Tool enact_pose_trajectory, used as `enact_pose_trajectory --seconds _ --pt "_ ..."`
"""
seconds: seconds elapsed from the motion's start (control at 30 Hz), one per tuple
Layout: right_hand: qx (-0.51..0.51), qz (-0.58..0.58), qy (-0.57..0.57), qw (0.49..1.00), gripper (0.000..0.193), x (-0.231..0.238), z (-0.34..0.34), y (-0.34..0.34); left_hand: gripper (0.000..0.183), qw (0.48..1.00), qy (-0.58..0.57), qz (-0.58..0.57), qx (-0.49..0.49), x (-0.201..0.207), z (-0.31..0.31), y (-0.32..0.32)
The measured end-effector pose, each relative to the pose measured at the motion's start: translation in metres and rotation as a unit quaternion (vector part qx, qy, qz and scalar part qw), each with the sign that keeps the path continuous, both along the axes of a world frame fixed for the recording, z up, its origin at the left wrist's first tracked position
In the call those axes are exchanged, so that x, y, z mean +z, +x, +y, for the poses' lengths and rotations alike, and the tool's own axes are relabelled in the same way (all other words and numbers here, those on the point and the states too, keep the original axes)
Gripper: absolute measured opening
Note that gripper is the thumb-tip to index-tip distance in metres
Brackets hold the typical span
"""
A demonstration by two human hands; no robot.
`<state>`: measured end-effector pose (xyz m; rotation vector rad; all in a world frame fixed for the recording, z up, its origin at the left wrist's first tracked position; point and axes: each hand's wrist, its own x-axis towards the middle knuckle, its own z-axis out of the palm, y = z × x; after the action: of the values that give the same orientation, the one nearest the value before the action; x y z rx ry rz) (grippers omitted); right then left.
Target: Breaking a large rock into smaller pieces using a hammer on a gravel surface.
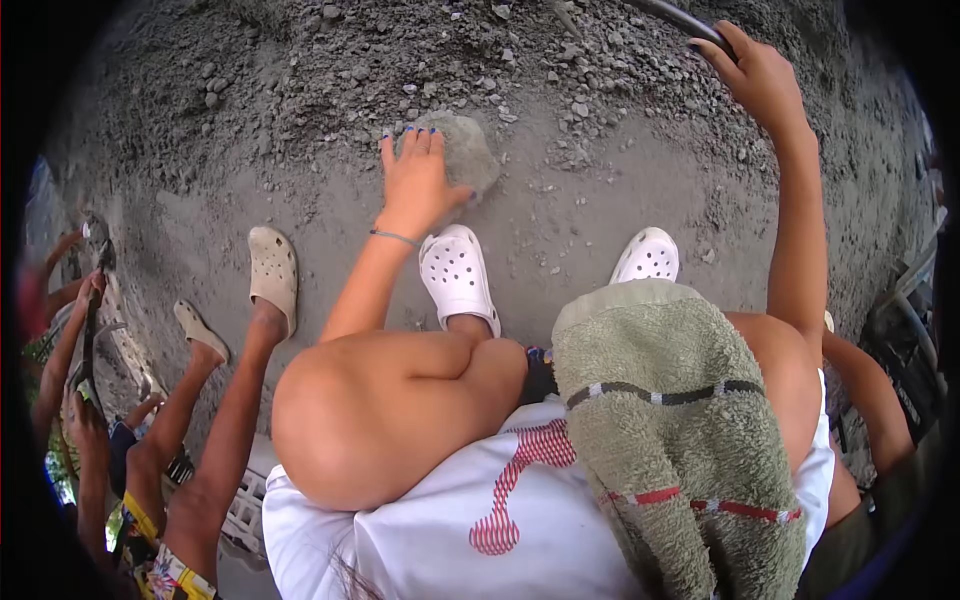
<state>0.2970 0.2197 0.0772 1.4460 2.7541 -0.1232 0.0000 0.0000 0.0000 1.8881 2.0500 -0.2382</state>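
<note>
My left hand (413, 185) lies across a rough grey stone (465, 155) on the ground, its fingers spread over the stone's left side and its thumb along the lower edge. At the upper right, my right hand (757, 75) is raised and closed round a dark, slender bar or handle (680, 18). The far end of that handle runs out of the picture, so I cannot tell the tool's kind. A green towel (660, 350) with dark and red bands hangs over my right thigh.
Loose gravel (460, 60) covers the ground ahead of the stone. My white clogs (455, 275) stand close below it. At left are another person's legs in beige clogs (273, 275) and hands on a dark tool (90, 350). Another person's arm (870, 400) shows at right.
</note>
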Motion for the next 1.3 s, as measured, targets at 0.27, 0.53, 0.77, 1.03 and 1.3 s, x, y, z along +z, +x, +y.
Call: enact_pose_trajectory --seconds 0.27,0.53,0.77,1.03,1.3 --pt "-0.043 0.325 -0.105 0.939 0.03 0.008 -0.065 -0.008 0.08 1.0 -0.013 0.014 0.001 0.002 -0.002 -0.002" --pt "0.105 -0.071 -0.291 0.948 0.037 -0.056 -0.126 0.009 0.079 1.0 -0.011 0.0 0.004 0.003 0.004 0.003" --pt "0.286 -0.136 -0.206 0.926 0.034 -0.083 -0.02 0.018 0.079 1.0 -0.006 0.015 -0.004 0.003 0.001 -0.001" --pt "0.261 -0.107 0.189 0.941 0.03 0.024 0.074 -0.006 0.081 1.0 -0.005 -0.001 0.016 0.005 -0.003 0.003" --pt "-0.148 0.321 -0.404 0.844 0.042 -0.004 0.037 0.02 0.078 0.991 0.051 -0.046 0.113 -0.008 -0.04 -0.005"
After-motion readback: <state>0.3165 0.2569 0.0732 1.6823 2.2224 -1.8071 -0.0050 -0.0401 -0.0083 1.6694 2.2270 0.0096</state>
